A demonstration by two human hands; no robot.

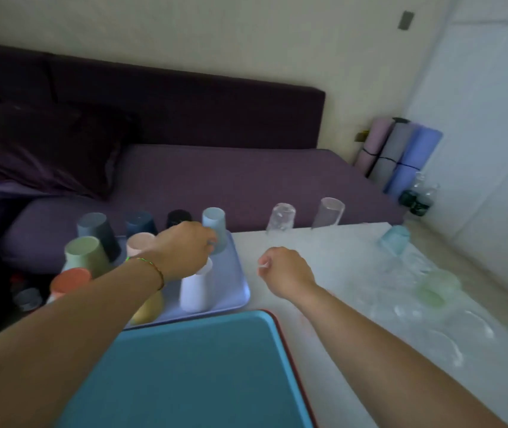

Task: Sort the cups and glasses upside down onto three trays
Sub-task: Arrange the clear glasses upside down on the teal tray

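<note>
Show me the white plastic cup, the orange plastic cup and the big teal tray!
white plastic cup (195, 293), head view, on its side wall.
orange plastic cup (70, 281), head view, on its top face.
big teal tray (191, 375), head view, on its bare floor.

trays (234, 273) 3 | opaque cups (195, 291) 9 | glasses (280, 217) blurred, uncounted
</note>
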